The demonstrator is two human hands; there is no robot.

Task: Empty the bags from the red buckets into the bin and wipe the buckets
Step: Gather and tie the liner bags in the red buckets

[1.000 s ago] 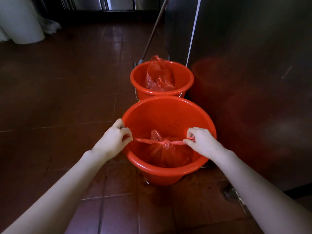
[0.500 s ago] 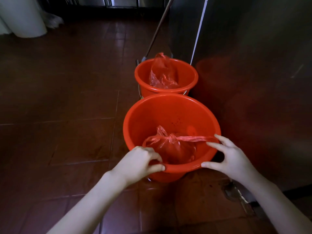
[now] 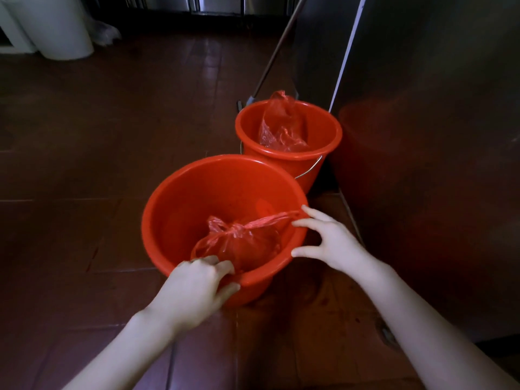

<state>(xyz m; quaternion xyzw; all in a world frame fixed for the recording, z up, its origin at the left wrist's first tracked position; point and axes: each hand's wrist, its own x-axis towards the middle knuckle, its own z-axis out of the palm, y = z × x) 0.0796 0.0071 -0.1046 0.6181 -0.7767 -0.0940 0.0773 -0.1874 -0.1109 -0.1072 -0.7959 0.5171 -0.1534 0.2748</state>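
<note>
- Fingers (image 3: 222,267) of the left hand (image 3: 194,288) curl over the near bucket (image 3: 180,209) at its rim's 6 o'clock, thumb outside, gripping it.
- A tied red bag (image 3: 247,246) lies inside; its twisted handle (image 3: 267,220) stretches toward 3 o'clock.
- Right hand (image 3: 332,243) is spread, fingers straight, at 4 o'clock, index tip meeting that handle.
- Far bucket (image 3: 323,128), at 1 o'clock, holds a loose red bag (image 3: 281,125).

Red: near bucket (image 3: 174,215), far bucket (image 3: 323,130), near bag (image 3: 247,246), far bag (image 3: 281,125); dark reddish-brown floor tiles (image 3: 98,136).
</note>
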